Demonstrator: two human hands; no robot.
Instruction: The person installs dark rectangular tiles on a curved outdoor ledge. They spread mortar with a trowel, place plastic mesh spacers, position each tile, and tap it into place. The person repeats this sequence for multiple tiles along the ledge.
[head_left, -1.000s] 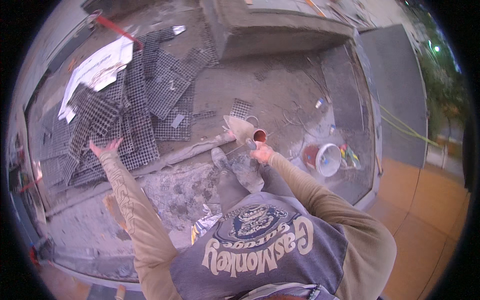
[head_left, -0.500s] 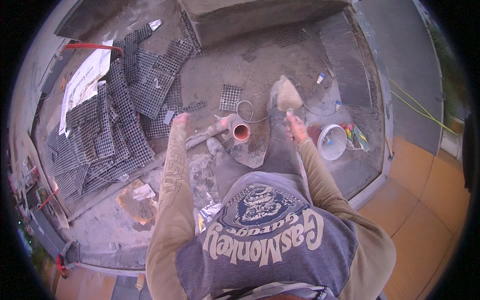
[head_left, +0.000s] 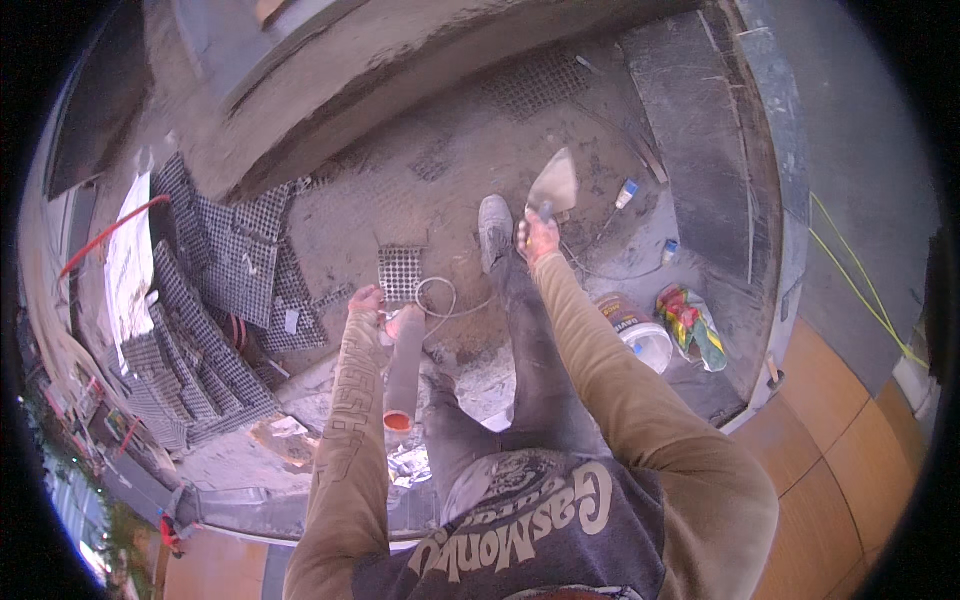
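Observation:
In my right hand (head_left: pixel 540 236) is a pointed trowel (head_left: pixel 556 183), its handle gripped and its pale blade aimed away from me and slightly right. The blade hangs over the dusty floor, just right of my grey shoe (head_left: pixel 495 222). My left hand (head_left: pixel 366 302) is held out with curled fingers, and nothing shows in it. Close beside it stands a grey pipe (head_left: pixel 404 362) with an orange inside at its open end; I cannot tell whether they touch. A small square of black plastic grid (head_left: pixel 400 274) lies just beyond, next to a loop of thin cable (head_left: pixel 436 297).
Stacked black grid mats (head_left: pixel 222 262) and a white sheet (head_left: pixel 130 262) lie at left. On the right are a bucket (head_left: pixel 650 347), a colourful bag (head_left: pixel 692 325) and blue-and-white cable ends (head_left: pixel 627 194). A raised grey ledge (head_left: pixel 400 75) crosses the far side.
The view has shifted and turned, with the pipe and mats now further left and lower. My right hand has swung the trowel up and left, and its blade now points away from me.

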